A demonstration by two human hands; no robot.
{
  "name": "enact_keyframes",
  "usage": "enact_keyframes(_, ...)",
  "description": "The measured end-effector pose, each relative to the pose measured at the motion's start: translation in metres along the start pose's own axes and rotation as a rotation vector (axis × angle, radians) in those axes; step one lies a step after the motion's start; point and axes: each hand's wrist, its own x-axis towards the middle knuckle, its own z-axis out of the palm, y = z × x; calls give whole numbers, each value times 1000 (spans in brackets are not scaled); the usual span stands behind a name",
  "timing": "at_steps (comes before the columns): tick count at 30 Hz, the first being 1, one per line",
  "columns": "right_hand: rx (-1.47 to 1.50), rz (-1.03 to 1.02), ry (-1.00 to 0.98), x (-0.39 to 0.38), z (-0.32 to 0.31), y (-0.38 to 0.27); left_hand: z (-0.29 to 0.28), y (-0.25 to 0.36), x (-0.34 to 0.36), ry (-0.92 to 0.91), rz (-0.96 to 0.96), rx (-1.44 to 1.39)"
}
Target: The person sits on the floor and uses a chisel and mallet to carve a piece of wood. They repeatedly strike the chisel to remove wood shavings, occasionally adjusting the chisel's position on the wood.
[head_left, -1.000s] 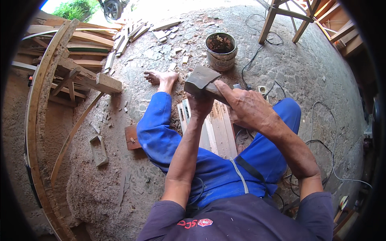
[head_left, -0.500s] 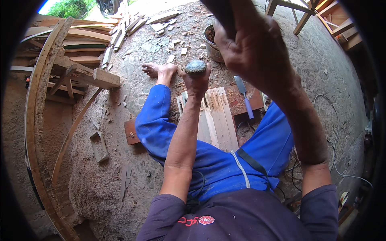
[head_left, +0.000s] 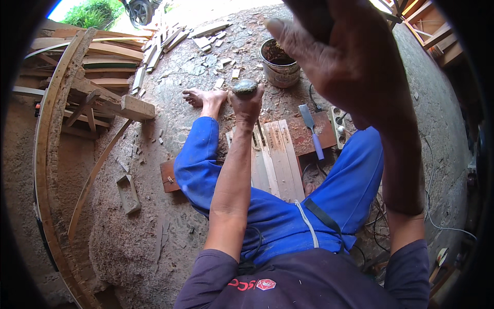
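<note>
My left hand (head_left: 246, 110) is wrapped round the upright handle of a chisel (head_left: 244, 86), whose worn, rounded butt faces up. A thin dark shaft shows below that fist, over pale slotted wood pieces (head_left: 280, 159) lying side by side between my legs; its tip is hard to make out. High on the right, close to the camera, my right hand (head_left: 355, 72) grips a dark tool (head_left: 310, 20). The upper edge cuts this tool off, so its head is hidden. A second, wide chisel (head_left: 312, 131) with a purple handle lies to the right of the wood pieces.
Beyond my hands stands a dirty bucket (head_left: 280, 69). A socket strip (head_left: 338, 126) and a reddish-brown board (head_left: 309, 136) lie by my right leg. Offcuts and shavings litter the floor. Curved timbers (head_left: 49, 154) rise at left; a grey cable (head_left: 429, 206) runs at right.
My right hand has risen nearer the camera and shifted right with the dark tool, uncovering more of the bucket and socket strip. My left hand has moved slightly left, still gripping the chisel.
</note>
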Motion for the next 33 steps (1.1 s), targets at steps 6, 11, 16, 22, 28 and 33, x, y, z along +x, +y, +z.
enact_keyframes(6,-135,249,-431,-22,39,14,-2,20,-15,20,-63,-113)
enact_keyframes(11,-193,406,-946,-113,40,37,4,54,-72,138,140,-134)
enact_keyframes(16,30,310,-627,-77,27,24,-3,10,-2,68,-5,-228)
enact_keyframes(22,4,-235,238,51,11,41,3,19,-5,70,-92,-46)
enact_keyframes(28,-366,293,-1095,-67,67,50,0,22,-26,98,-39,-91)
enact_keyframes(33,-63,482,-951,-106,36,41,12,61,-74,181,100,-18)
